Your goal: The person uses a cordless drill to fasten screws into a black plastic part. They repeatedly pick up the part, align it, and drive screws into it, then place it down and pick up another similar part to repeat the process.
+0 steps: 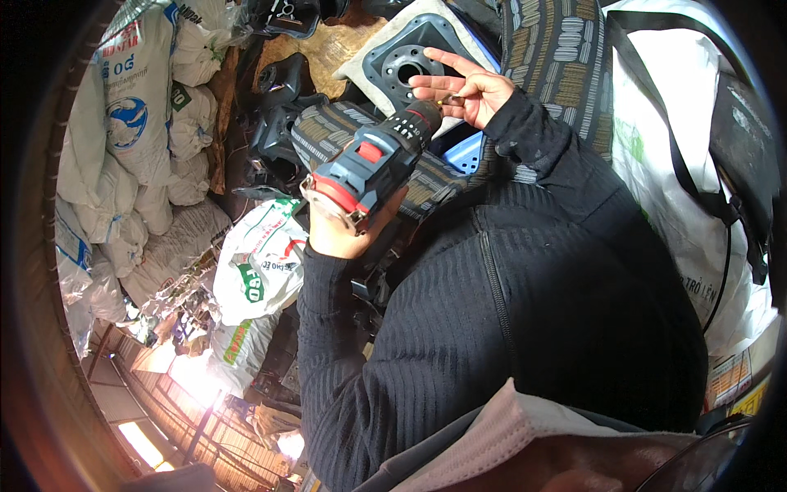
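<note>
My left hand (348,234) is wrapped round a dark blue and red cordless drill (373,160), which points up and to the right. At the chuck's tip, my right hand (475,92) pinches a small metal piece (449,100), too small to name, with two other fingers stretched out. Just beyond the chuck, a dark square part with a round, holed centre (407,70) lies on a pale pad (361,70). A blue plastic piece with holes (466,154) shows below my right hand. The drill's lower grip is hidden by my left hand.
Patterned dark cloth (557,74) covers my legs. Several black moulded parts (279,135) are heaped to the left of them. Stuffed white sacks (135,107) pile up farther left. A white bag (258,254) is beside my left forearm, and a large white sack with black straps (656,123) stands at right.
</note>
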`<state>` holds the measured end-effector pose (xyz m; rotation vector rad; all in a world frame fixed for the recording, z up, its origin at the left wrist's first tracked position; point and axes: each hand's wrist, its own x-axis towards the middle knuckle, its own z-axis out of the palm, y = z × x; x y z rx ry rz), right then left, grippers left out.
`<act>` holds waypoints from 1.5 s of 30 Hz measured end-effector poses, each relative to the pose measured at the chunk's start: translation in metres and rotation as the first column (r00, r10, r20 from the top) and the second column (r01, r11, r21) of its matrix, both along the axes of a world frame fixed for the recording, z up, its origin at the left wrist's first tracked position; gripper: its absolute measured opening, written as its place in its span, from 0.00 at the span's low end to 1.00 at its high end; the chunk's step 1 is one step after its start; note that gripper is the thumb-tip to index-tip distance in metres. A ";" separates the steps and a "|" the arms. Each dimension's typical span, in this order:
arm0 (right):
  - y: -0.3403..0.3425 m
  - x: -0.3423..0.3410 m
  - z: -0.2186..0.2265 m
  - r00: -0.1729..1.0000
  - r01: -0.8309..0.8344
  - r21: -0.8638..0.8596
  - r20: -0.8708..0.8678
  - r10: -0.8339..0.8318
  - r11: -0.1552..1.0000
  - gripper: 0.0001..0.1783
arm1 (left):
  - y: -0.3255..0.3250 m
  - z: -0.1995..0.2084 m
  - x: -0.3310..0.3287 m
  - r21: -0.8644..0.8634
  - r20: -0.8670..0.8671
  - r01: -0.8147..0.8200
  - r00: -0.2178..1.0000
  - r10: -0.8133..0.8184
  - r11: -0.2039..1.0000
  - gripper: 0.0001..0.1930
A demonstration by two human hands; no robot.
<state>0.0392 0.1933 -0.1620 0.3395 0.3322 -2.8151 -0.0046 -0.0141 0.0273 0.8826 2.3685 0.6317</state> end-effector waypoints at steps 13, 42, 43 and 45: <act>0.001 -0.003 -0.001 0.997 -0.073 0.141 -0.019 0.076 0.987 0.34 | 0.005 0.002 0.001 0.037 0.100 -0.124 0.988 0.120 0.992 0.12; -0.038 -0.038 -0.067 0.943 0.005 0.775 0.206 -0.260 0.631 0.17 | 0.026 -0.040 -0.079 -0.038 0.013 0.005 1.000 -0.004 0.999 0.19; -0.039 -0.039 -0.070 0.948 0.004 0.786 0.194 -0.253 0.618 0.17 | 0.028 -0.039 -0.080 -0.091 -0.007 0.002 1.000 -0.002 0.996 0.18; -0.041 -0.038 -0.069 0.952 -0.019 0.811 0.194 -0.238 0.585 0.18 | 0.031 -0.039 -0.084 -0.190 -0.045 -0.008 0.999 -0.001 0.982 0.17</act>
